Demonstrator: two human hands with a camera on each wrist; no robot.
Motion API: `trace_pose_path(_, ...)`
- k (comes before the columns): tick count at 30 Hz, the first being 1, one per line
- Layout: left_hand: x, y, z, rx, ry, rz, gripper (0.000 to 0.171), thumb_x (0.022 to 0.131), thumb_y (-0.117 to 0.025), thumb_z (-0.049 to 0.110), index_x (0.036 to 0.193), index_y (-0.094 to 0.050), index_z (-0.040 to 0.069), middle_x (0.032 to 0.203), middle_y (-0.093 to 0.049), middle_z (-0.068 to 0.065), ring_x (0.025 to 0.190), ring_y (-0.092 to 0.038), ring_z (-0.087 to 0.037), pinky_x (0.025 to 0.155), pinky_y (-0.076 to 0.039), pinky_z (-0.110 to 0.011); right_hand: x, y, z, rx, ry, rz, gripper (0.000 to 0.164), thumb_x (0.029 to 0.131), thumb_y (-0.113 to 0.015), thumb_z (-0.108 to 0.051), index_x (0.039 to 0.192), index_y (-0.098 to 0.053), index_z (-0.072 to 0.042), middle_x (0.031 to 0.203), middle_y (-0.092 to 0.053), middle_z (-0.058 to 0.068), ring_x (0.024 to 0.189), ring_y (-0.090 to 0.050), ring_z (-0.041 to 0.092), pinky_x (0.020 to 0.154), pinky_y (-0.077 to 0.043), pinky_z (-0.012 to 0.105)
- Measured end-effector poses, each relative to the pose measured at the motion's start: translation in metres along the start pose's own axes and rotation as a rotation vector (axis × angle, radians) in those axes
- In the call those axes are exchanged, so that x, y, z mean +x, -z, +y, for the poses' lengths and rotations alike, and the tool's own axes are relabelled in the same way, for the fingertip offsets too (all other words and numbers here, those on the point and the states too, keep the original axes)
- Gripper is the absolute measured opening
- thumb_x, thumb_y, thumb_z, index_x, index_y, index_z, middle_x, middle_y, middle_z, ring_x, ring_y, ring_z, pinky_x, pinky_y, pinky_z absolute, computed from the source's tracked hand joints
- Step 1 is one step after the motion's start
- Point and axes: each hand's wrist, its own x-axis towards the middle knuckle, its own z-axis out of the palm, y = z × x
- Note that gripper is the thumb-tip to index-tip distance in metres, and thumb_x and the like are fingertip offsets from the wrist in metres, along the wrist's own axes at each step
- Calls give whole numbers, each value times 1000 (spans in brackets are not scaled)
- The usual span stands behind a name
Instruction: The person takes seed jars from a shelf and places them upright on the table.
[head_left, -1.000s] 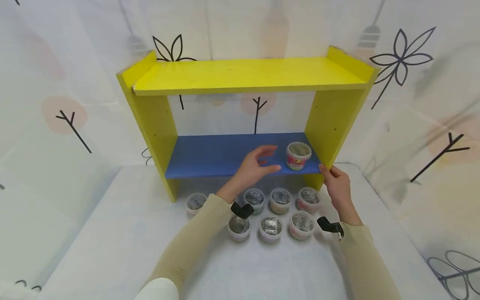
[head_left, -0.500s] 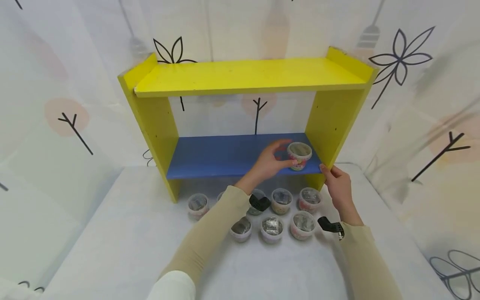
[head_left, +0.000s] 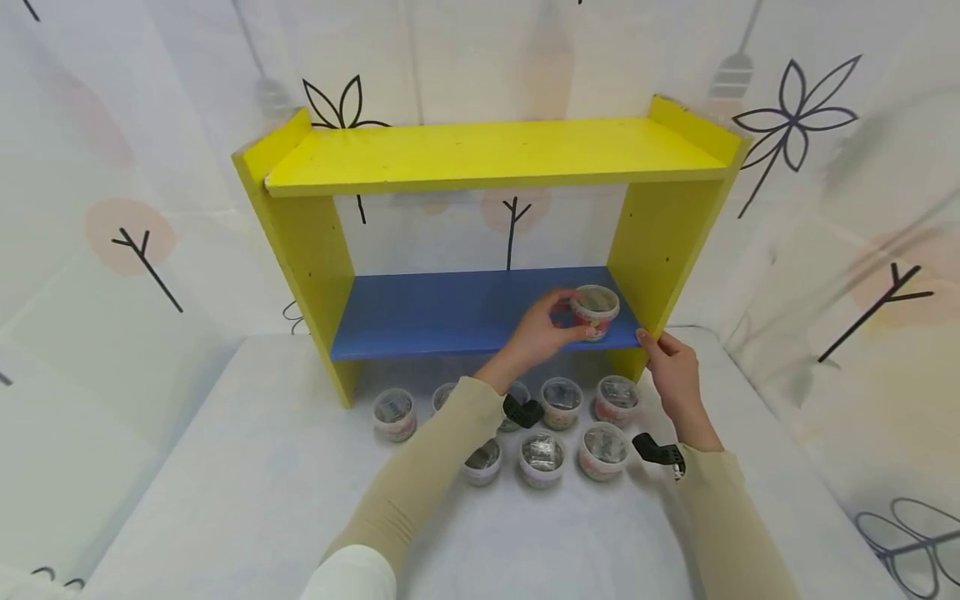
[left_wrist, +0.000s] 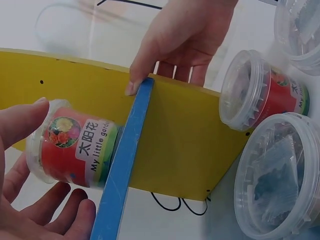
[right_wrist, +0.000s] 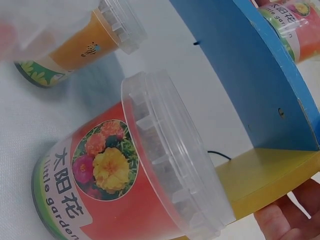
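Observation:
A small lidded plastic tub with a red "My little garden" flower label (left_wrist: 82, 145) stands on the blue board (head_left: 442, 308) of a yellow shelf unit (head_left: 495, 154), near its right end. My left hand (head_left: 540, 335) grips that tub from the left, thumb at the front and fingers behind it. With thumb and fingers, my right hand (head_left: 675, 375) holds the unit's right side panel (head_left: 660, 237) where the blue board meets it. The thumb lies on the board's corner in the left wrist view.
Several similar lidded tubs stand in rows on the white table (head_left: 300, 500), including a red-labelled tub (right_wrist: 135, 165) and an orange-labelled tub (right_wrist: 92, 42). My left forearm partly covers some. A patterned cloth (head_left: 135, 100) hangs behind.
My left hand has moved right along the blue board and closed round the tub. The right hand stays on the side panel.

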Motion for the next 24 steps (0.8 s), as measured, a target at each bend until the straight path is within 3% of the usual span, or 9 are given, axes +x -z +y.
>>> trace_pose_path(6, 1, -6, -1, -3, 11, 46, 48, 87, -79, 23, 130, -57, 19, 132, -55, 0, 118, -56, -20, 85, -52, -31, -2, 0, -1, 3, 4, -4, 68, 97, -53, -55, 146, -50, -8, 140, -55, 19, 126, -51, 32, 106, -40, 51)
trace_pose_path(13, 3, -10, -1, -27, 30, 92, 44, 87, -78, 18, 127, -58, 19, 128, -58, -1, 114, -59, -18, 80, -53, -28, -2, 0, -1, -5, 1, -4, 68, 98, -53, -55, 146, -49, -7, 142, -53, 20, 129, -50, 34, 106, -39, 51)
trace_pose_path(24, 5, -10, -2, -69, 3, 105, 69, 86, -79, 14, 147, -47, 15, 136, -53, -1, 112, -56, -13, 82, -53, -26, -1, 0, -1, -3, 5, -8, 71, 97, -53, -57, 146, -48, -6, 141, -54, 20, 128, -51, 33, 106, -40, 50)
